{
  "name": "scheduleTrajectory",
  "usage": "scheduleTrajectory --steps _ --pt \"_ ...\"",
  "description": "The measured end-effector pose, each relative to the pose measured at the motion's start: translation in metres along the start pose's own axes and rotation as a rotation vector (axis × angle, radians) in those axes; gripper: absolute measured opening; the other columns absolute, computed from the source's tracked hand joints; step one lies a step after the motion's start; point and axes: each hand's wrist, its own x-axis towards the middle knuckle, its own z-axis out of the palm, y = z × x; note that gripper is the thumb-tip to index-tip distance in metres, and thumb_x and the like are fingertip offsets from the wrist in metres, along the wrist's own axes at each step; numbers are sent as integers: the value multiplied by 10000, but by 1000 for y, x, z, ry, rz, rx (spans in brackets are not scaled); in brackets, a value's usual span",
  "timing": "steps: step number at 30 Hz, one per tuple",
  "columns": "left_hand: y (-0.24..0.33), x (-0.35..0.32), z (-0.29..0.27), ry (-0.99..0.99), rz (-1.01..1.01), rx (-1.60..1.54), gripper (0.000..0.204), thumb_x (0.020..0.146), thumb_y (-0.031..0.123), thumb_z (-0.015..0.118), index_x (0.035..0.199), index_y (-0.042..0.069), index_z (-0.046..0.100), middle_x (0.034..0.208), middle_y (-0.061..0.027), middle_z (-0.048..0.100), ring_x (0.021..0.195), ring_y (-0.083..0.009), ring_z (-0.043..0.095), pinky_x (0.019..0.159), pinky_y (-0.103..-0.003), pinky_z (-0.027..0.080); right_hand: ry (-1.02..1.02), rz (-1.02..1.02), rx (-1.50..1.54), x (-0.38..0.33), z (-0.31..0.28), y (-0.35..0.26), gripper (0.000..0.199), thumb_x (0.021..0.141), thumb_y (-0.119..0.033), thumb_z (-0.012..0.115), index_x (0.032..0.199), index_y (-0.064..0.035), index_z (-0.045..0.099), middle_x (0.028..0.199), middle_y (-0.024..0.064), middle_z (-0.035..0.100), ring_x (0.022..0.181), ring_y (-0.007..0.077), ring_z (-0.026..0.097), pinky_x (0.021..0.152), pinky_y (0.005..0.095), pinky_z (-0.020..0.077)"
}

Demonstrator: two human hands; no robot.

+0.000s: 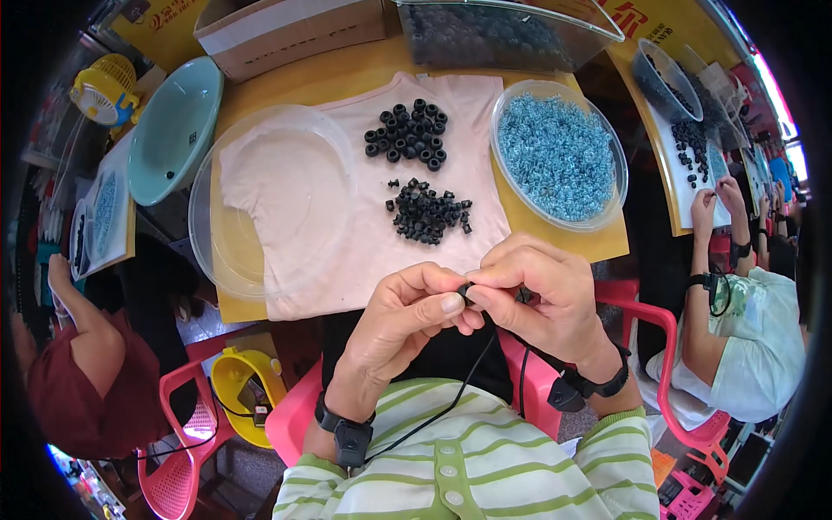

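Over the table's near edge my two hands meet, fingertips pinched round one small black plastic part [467, 293]. My left hand [406, 314] grips it from the left, my right hand [539, 299] from the right; fingers cover most of it. Beyond them on a pink cloth [347, 234] lies a pile of small black flanged pieces [428, 214]. Farther back sits a group of larger round black caps with holes [407, 134]. A clear round tub of small bluish metal springs [555, 156] stands to the right.
A clear round lid or tray [204, 208] lies left on the cloth, beside a pale green basin [178, 121]. A cardboard box [295, 39] and a clear bin of dark parts [511, 39] stand behind. Co-workers sit on both sides; a yellow bucket [230, 390] is at lower left.
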Motion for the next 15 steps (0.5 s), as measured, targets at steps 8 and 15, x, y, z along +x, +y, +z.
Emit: scheduleTrajectory --steps 8,15 --pt "-6 1 1 82 77 29 127 900 47 669 1022 30 641 1006 -100 687 940 -177 673 866 -321 549 -26 -77 -232 -5 -2 -1 273 729 -7 764 975 -5 644 896 88 611 778 229 623 650 302 518" --pt "-10 2 4 108 63 1 124 882 3 670 1002 31 653 1016 -78 685 977 -159 656 918 -323 529 -25 -224 -531 -8 -2 1 381 666 -48 761 1023 16 645 948 90 608 839 239 621 704 314 536"
